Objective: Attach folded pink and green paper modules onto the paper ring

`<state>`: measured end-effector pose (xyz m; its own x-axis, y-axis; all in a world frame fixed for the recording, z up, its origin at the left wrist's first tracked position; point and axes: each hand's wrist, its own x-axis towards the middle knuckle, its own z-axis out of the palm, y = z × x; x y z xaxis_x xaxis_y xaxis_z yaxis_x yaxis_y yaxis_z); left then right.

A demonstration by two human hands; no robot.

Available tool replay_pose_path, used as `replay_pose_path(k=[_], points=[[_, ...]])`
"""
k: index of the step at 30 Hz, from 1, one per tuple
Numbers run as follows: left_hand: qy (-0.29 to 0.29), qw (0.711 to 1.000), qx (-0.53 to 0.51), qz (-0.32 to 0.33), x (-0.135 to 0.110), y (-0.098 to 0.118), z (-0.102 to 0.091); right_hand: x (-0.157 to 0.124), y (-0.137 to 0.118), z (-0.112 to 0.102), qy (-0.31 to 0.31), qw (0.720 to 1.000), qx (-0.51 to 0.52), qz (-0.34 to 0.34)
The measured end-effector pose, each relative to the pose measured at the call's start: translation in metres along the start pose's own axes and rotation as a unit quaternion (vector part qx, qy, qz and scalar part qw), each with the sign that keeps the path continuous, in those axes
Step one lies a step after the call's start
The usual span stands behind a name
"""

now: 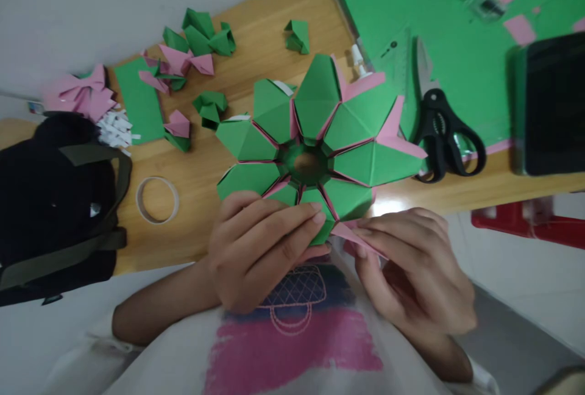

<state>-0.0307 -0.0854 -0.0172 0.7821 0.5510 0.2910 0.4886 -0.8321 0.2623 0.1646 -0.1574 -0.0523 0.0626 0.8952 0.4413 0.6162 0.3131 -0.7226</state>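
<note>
A ring of folded green and pink paper wedges (pixel 315 133) is held up above the edge of the wooden table (pixel 256 47). My left hand (pixel 260 249) grips the ring's near rim, fingers closed over a green wedge. My right hand (pixel 411 267) pinches a pink paper flap (pixel 354 236) that sticks out of the ring's lower right side.
Loose green and pink folded pieces (pixel 183 60) lie at the table's back left. A tape roll (pixel 158 200) and a black bag (pixel 50 200) are on the left. Black scissors (pixel 441 130), a green sheet (pixel 457 35), a glue bottle (pixel 359 60) and a dark device (pixel 553 102) lie to the right.
</note>
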Motion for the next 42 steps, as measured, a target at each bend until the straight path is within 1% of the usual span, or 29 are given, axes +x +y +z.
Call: replay_pose_path(k=[3, 6, 9, 14, 18, 21, 24, 26, 31, 34, 39, 42], points=[[0.003, 1.000, 0.001, 0.002, 0.000, 0.000, 0.000, -0.001, 0.001, -0.001, -0.012, 1.000, -0.009, -0.010], [0.005, 1.000, 0.003, 0.001, -0.001, 0.000, 0.001, -0.002, 0.000, 0.000, 0.007, 1.000, -0.012, -0.013], [0.006, 1.000, 0.003, 0.004, -0.001, 0.000, 0.001, -0.002, -0.001, 0.000, 0.005, 1.000, -0.018, -0.017], [0.010, 1.000, 0.013, 0.026, 0.000, 0.000, 0.001, 0.003, -0.005, -0.004, -0.026, 0.999, -0.025, -0.022], [0.003, 1.000, 0.008, 0.025, 0.000, -0.001, 0.000, 0.007, -0.008, -0.008, -0.048, 0.997, -0.040, -0.039], [0.007, 1.000, 0.003, 0.027, 0.001, -0.001, 0.000, 0.007, -0.008, -0.013, -0.082, 0.995, -0.054, -0.035], [0.006, 1.000, 0.000, 0.026, 0.001, -0.001, 0.000, 0.007, -0.007, -0.016, -0.100, 0.994, -0.046, -0.025], [0.006, 1.000, -0.004, 0.026, 0.001, -0.001, 0.000, 0.006, -0.006, -0.017, -0.099, 0.994, -0.039, -0.024], [0.002, 1.000, -0.011, 0.018, 0.000, -0.002, 0.001, 0.004, 0.000, -0.014, -0.084, 0.995, -0.029, -0.051], [0.007, 1.000, -0.007, 0.020, 0.000, -0.002, 0.000, 0.004, 0.001, -0.013, -0.078, 0.996, -0.024, -0.045], [0.011, 1.000, 0.002, 0.023, 0.003, -0.001, 0.000, 0.007, -0.002, -0.015, -0.095, 0.994, -0.025, -0.039], [0.002, 0.999, 0.005, 0.044, 0.003, -0.001, 0.003, 0.009, -0.005, -0.017, -0.107, 0.993, -0.035, -0.030]])
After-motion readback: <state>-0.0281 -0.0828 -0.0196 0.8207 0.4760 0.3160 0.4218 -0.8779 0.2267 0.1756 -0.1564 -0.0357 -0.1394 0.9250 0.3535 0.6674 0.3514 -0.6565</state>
